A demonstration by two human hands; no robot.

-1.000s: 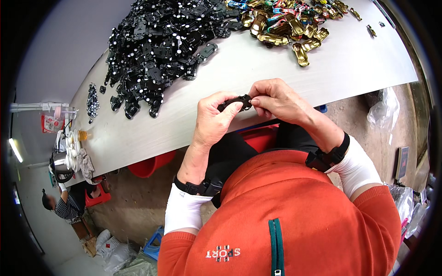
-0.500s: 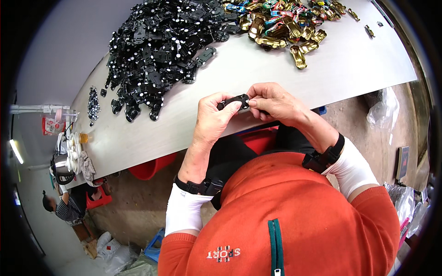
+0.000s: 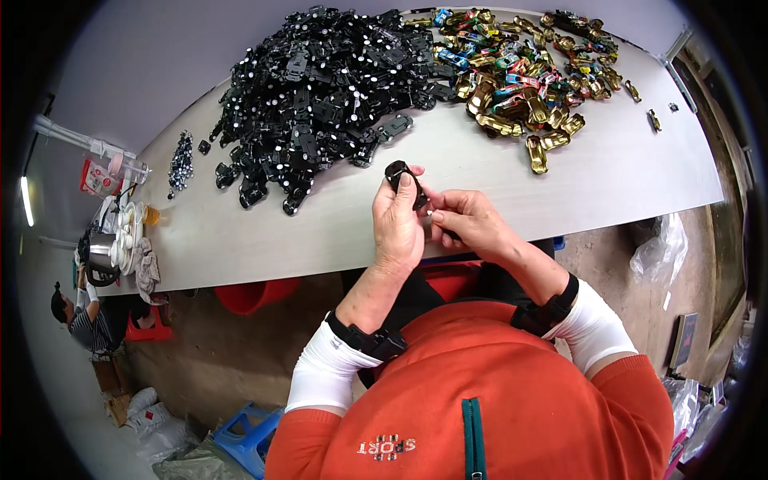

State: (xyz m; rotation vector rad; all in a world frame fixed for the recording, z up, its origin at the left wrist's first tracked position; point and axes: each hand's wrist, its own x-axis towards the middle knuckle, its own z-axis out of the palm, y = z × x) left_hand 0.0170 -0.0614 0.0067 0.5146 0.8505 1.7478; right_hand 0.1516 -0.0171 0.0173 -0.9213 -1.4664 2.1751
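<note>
In my left hand (image 3: 398,224) is a black toy car chassis (image 3: 395,170), gripped with the thumb on top and held above the table's near side. My right hand (image 3: 472,224) is closed just beside it, thumb and forefinger pinching a small white-tipped part (image 3: 430,213) that looks like a wheel piece. Something dark shows under the right fingers; I cannot make it out. Ahead of my hands rises a big heap of black toy car chassis (image 3: 320,104) with white-centred wheels. Right of it lies a pile of gold and coloured toy car bodies (image 3: 520,100).
A small heap of tiny wheel parts (image 3: 181,164) lies at the table's left. Beyond it stand white cups (image 3: 128,240), a metal pot (image 3: 102,254) and a cloth (image 3: 146,268). A co-worker (image 3: 88,324) sits at far left. A blue stool (image 3: 248,436) is on the floor.
The chassis, held level between both hands before, is now tilted upright in my left hand. My right hand has drawn slightly away from it, pinching the small part. The view has shifted.
</note>
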